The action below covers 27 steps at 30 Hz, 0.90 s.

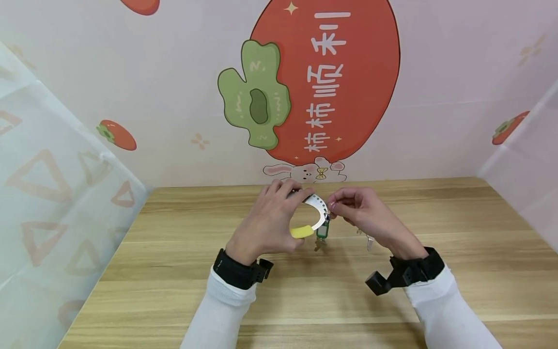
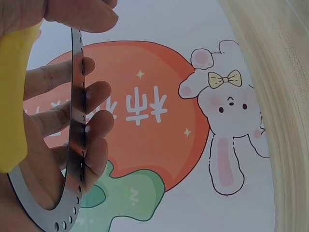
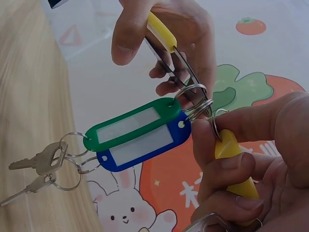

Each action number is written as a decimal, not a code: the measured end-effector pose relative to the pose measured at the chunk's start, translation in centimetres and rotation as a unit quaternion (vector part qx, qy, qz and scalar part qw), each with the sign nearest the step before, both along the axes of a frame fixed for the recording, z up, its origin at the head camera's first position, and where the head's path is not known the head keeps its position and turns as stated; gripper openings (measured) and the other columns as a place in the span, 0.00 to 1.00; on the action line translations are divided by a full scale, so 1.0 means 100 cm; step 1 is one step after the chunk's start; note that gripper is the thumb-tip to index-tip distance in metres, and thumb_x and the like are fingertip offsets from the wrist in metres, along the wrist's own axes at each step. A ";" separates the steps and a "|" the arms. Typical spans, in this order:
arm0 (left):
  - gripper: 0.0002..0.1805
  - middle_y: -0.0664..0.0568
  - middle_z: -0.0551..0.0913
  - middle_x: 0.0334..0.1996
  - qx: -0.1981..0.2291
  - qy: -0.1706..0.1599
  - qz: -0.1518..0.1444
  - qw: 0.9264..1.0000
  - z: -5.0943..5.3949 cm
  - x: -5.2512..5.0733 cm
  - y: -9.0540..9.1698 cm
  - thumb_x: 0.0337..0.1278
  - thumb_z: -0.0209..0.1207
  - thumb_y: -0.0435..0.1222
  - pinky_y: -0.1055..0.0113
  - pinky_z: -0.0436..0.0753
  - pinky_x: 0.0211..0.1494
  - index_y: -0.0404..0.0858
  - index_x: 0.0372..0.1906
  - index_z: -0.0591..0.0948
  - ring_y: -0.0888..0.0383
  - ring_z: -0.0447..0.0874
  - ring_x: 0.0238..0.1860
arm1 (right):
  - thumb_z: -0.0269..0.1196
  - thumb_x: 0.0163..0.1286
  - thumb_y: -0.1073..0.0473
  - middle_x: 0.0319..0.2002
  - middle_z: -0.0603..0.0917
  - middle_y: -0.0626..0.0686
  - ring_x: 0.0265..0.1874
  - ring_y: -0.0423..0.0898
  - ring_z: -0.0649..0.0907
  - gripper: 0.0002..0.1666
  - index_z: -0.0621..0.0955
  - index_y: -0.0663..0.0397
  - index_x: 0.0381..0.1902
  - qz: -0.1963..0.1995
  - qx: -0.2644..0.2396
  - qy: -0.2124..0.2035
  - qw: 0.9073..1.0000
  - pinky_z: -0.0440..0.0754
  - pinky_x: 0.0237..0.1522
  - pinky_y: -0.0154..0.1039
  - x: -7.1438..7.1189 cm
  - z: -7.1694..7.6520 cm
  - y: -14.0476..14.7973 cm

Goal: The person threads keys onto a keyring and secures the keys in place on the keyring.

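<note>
My left hand (image 1: 266, 220) grips a large flat metal key ring (image 1: 323, 208) with a row of holes and a yellow handle (image 1: 302, 231). A green key tag (image 3: 128, 124) and a blue key tag (image 3: 145, 149) hang from it by small split rings, with keys (image 3: 44, 162) at their lower ends. To the right of the big ring, my right hand (image 1: 368, 213) pinches a yellow key tag (image 3: 234, 162). In the right wrist view this tag's split ring (image 3: 218, 124) lies right beside the metal ring; whether it is threaded on, I cannot tell.
Both hands are above a wooden table (image 1: 192, 300). Behind it stands a pale printed backdrop (image 1: 183, 87) with a big red persimmon, and printed sheets (image 1: 52, 203) flank the sides. A black strap device (image 1: 403, 272) is on each wrist.
</note>
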<state>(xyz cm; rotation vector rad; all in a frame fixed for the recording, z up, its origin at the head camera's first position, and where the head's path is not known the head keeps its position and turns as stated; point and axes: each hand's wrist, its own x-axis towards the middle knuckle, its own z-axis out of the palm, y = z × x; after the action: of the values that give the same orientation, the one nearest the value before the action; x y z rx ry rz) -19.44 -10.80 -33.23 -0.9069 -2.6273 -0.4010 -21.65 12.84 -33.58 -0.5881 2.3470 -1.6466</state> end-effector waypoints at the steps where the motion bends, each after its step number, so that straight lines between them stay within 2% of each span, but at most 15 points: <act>1: 0.46 0.50 0.76 0.56 0.000 -0.001 0.000 1.000 0.000 0.000 0.000 0.31 0.79 0.46 0.52 0.72 0.59 0.43 0.66 0.78 0.48 0.70 0.57 | 0.60 0.75 0.64 0.35 0.85 0.57 0.31 0.44 0.80 0.10 0.82 0.67 0.47 0.003 0.002 0.000 1.000 0.71 0.25 0.33 0.000 0.000 0.000; 11: 0.47 0.50 0.76 0.57 -0.009 -0.002 0.007 1.000 0.000 0.000 -0.002 0.31 0.79 0.46 0.52 0.73 0.59 0.44 0.66 0.77 0.48 0.70 0.58 | 0.61 0.74 0.62 0.32 0.84 0.57 0.29 0.45 0.78 0.11 0.80 0.67 0.47 0.027 0.034 -0.040 0.998 0.69 0.25 0.33 -0.002 0.001 0.002; 19: 0.46 0.51 0.76 0.57 -0.014 0.002 0.011 1.000 0.001 0.000 -0.003 0.31 0.78 0.47 0.54 0.74 0.56 0.44 0.66 0.78 0.49 0.70 0.55 | 0.61 0.74 0.62 0.33 0.84 0.59 0.28 0.45 0.78 0.10 0.81 0.64 0.46 0.035 0.030 -0.032 0.998 0.68 0.24 0.33 -0.004 -0.002 0.003; 24: 0.46 0.51 0.76 0.56 -0.012 -0.002 0.011 1.000 0.001 0.000 -0.003 0.31 0.78 0.47 0.54 0.73 0.57 0.44 0.66 0.78 0.49 0.71 0.56 | 0.60 0.75 0.62 0.35 0.84 0.64 0.29 0.46 0.78 0.09 0.82 0.61 0.47 0.040 0.026 -0.032 0.998 0.68 0.24 0.33 -0.004 -0.003 0.004; 27: 0.46 0.51 0.76 0.55 -0.013 -0.002 0.012 1.000 0.001 0.000 -0.003 0.32 0.78 0.47 0.54 0.73 0.57 0.44 0.66 0.78 0.49 0.71 0.56 | 0.60 0.75 0.62 0.35 0.84 0.63 0.29 0.47 0.79 0.09 0.82 0.61 0.48 0.046 0.024 -0.031 0.998 0.67 0.24 0.33 -0.004 -0.003 0.004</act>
<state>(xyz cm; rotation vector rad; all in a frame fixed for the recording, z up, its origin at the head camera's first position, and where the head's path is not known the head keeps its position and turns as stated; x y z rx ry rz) -19.42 -11.10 -33.11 -0.8821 -2.6513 -0.3628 -22.06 13.25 -33.93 -0.6162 2.2736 -1.5429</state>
